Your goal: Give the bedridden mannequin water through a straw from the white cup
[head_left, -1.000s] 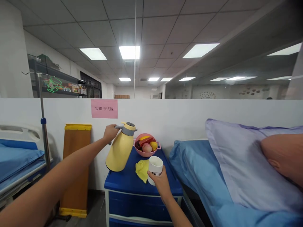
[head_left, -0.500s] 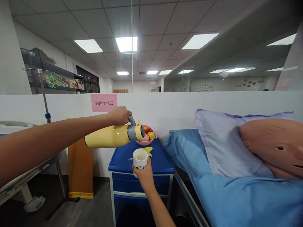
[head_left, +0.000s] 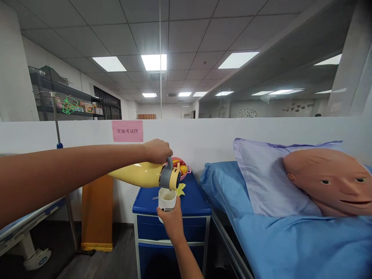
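Observation:
My left hand (head_left: pixel 158 151) is closed round the grey handle of a yellow thermos jug (head_left: pixel 142 175). The jug lies tipped on its side, its grey and yellow lid and spout pointing down over a white cup (head_left: pixel 166 197). My right hand (head_left: pixel 173 223) grips that cup from below, holding it above the front of a blue bedside cabinet (head_left: pixel 192 203). Behind the jug's lid, a pink fruit bowl (head_left: pixel 183 171) and a yellow cloth (head_left: pixel 180 189) rest on the cabinet top, both partly hidden.
To the right is a bed with blue sheets (head_left: pixel 285 240), a lilac pillow (head_left: pixel 261 178) and a manikin head (head_left: pixel 325 182). A white partition wall (head_left: pixel 221 135) with a pink sign (head_left: pixel 127 131) runs behind. Left: a wooden board (head_left: pixel 97 213), drip stand (head_left: pixel 58 131) and another bed (head_left: pixel 26 232).
The jug was lifted off the cabinet, swung level, then tipped spout-down right over the cup. My right hand raised the cup off the cabinet and brought it under the spout.

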Demonstrator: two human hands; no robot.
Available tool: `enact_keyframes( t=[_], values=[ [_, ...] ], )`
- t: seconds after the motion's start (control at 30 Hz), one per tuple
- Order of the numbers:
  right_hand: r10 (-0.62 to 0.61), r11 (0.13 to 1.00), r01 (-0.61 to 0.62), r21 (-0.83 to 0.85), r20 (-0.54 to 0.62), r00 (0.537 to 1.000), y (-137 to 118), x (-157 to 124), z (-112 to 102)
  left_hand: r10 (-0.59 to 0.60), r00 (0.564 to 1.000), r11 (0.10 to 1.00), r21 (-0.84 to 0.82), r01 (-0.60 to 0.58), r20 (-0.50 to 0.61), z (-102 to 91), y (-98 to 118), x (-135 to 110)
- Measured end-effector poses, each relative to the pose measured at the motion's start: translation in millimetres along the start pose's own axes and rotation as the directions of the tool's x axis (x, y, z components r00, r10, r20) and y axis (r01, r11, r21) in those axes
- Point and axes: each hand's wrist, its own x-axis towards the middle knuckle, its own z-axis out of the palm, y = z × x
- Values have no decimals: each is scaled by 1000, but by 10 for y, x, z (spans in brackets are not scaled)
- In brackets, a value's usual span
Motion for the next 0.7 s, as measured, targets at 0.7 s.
enact_keyframes(
  t=[0.7],
  values=[
    [-72,997,72,-33,-2,997,-154,69,-84,114,993,992,53,-114,-14,-128,61,62]
  ],
)
